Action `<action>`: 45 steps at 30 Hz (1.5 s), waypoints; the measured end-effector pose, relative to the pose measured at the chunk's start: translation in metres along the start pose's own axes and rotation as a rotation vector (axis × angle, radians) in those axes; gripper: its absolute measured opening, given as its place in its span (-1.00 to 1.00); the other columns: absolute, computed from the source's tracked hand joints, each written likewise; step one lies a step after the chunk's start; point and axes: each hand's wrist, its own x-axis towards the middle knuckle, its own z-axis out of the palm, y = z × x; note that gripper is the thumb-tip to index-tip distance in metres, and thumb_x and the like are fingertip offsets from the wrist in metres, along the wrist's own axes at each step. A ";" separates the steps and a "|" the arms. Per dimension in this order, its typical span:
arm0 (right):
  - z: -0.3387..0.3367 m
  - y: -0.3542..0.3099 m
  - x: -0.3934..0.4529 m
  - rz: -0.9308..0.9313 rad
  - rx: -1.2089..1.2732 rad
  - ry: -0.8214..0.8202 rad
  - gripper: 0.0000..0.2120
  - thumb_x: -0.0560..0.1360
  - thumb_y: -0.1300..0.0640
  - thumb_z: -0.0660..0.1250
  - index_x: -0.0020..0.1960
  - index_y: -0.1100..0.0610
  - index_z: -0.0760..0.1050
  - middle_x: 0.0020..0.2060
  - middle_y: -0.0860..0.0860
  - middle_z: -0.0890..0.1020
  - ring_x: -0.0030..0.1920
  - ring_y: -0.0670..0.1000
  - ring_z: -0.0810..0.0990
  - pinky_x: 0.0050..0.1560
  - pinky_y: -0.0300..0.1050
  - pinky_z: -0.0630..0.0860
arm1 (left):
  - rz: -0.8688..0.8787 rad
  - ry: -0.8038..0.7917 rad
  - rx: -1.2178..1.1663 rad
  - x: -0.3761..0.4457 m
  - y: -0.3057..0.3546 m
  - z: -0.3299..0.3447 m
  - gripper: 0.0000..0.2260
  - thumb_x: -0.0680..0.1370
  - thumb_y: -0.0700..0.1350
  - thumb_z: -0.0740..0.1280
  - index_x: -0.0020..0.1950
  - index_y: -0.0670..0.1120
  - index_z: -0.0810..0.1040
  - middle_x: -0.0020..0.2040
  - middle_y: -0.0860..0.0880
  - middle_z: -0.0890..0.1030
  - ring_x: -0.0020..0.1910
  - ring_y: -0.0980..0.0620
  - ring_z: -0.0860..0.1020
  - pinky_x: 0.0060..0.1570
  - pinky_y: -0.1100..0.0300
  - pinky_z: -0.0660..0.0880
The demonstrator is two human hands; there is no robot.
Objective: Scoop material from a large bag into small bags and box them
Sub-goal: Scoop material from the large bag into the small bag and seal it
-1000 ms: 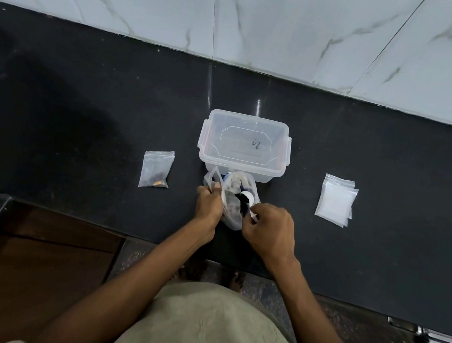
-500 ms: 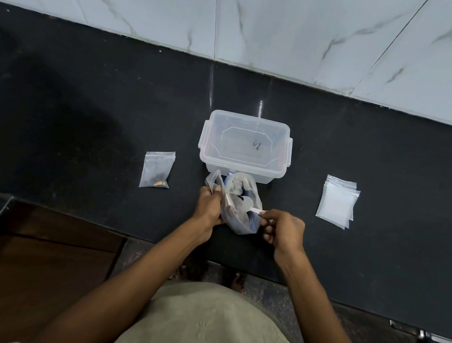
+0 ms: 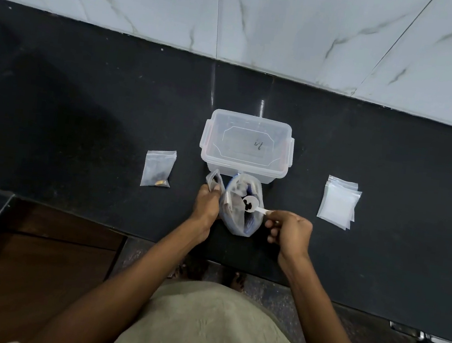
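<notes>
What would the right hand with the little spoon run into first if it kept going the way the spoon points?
Probably the small bag pinched in the left hand: the spoon in the right hand points leftward across the large bag. Depth is unclear.

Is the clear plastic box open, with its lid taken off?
No, the clear plastic box on the black counter has its lid on, with the side clasps down.

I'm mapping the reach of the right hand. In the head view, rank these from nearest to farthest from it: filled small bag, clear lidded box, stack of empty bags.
1. Stack of empty bags, to the right of the right hand.
2. Clear lidded box, behind, toward the wall.
3. Filled small bag, far left, past the left hand.
</notes>
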 end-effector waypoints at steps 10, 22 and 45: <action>-0.006 -0.001 -0.008 -0.426 -0.380 0.124 -0.85 0.39 0.30 0.38 -0.34 0.16 0.63 -0.50 0.02 0.63 -0.52 -0.02 0.49 -0.50 -0.16 0.45 | 0.090 0.126 0.100 -0.012 0.006 -0.007 -0.83 0.65 -0.19 0.17 0.02 -0.12 0.56 -0.13 -0.14 0.69 -0.30 -0.02 0.61 -0.32 0.12 0.62; -0.002 -0.006 -0.008 -0.094 0.028 0.075 -0.86 0.47 0.38 0.30 -0.24 0.28 0.56 -0.46 0.18 0.60 -0.55 0.02 0.40 -0.54 -0.20 0.37 | 0.075 0.057 0.165 -0.024 0.013 -0.009 -0.85 0.59 -0.22 0.19 -0.05 -0.20 0.55 -0.26 -0.11 0.63 -0.53 -0.03 0.52 -0.56 0.20 0.40; -0.005 -0.005 -0.023 -0.612 -0.472 0.238 -0.89 0.47 0.24 0.35 -0.21 0.13 0.61 -0.47 0.05 0.62 -0.45 0.08 0.60 -0.40 -0.01 0.55 | 0.245 0.121 0.316 -0.038 0.019 -0.011 -0.90 0.51 -0.19 0.43 -0.18 -0.19 0.59 -0.35 -0.12 0.66 -0.52 -0.02 0.62 -0.45 0.10 0.62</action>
